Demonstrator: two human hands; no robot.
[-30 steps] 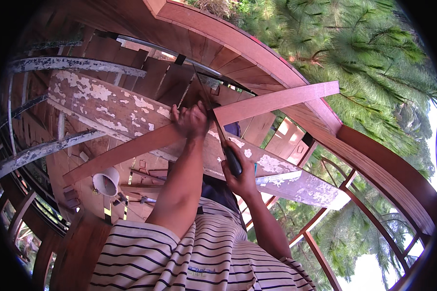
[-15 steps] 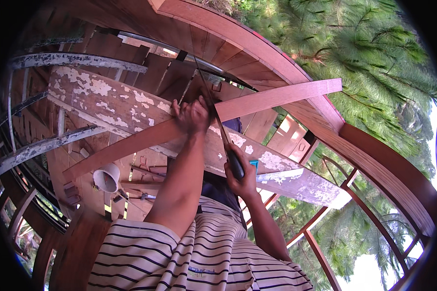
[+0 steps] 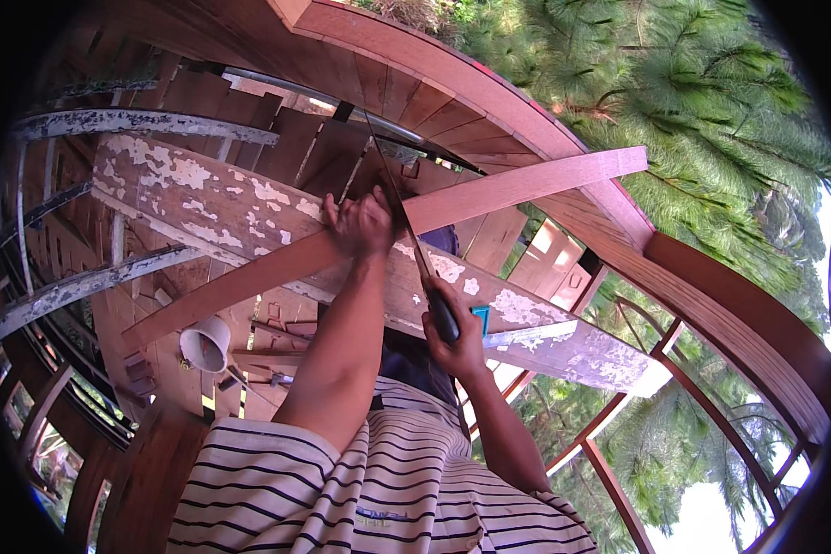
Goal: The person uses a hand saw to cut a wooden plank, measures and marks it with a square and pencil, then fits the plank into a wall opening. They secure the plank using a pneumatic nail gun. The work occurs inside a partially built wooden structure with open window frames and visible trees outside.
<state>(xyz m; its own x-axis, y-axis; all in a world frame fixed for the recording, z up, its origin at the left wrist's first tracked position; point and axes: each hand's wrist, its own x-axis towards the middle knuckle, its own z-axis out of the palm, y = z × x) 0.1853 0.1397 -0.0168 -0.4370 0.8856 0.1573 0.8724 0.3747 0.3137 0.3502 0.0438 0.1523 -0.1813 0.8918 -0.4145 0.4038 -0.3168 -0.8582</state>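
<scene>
- Right hand point(image 3: 459, 340) wrapped around the handle point(image 3: 444, 320) of the handsaw point(image 3: 414, 242), which points forward, slightly left.
- Left hand point(image 3: 364, 226) on the wooden board point(image 3: 526, 187), grip unclear.
- Board slants near-left to far-right across the paint-flaked plank point(image 3: 180, 196).

The board point(image 3: 526, 191) is crossing the bench point(image 3: 203, 200) diagonally and barring straight passage along its top. Left of the left hand point(image 3: 365, 226), the bench top is offering a bare stretch beyond the board. The saw point(image 3: 398, 196) is standing as a barrier between the left hand and the board's right part. Just beside the right hand point(image 3: 462, 346), the square point(image 3: 526, 335) is occupying the bench surface. The bucket point(image 3: 203, 345) is narrowing the room near the board's left end. The railing point(image 3: 475, 78) is limiting passage near its right end.
</scene>
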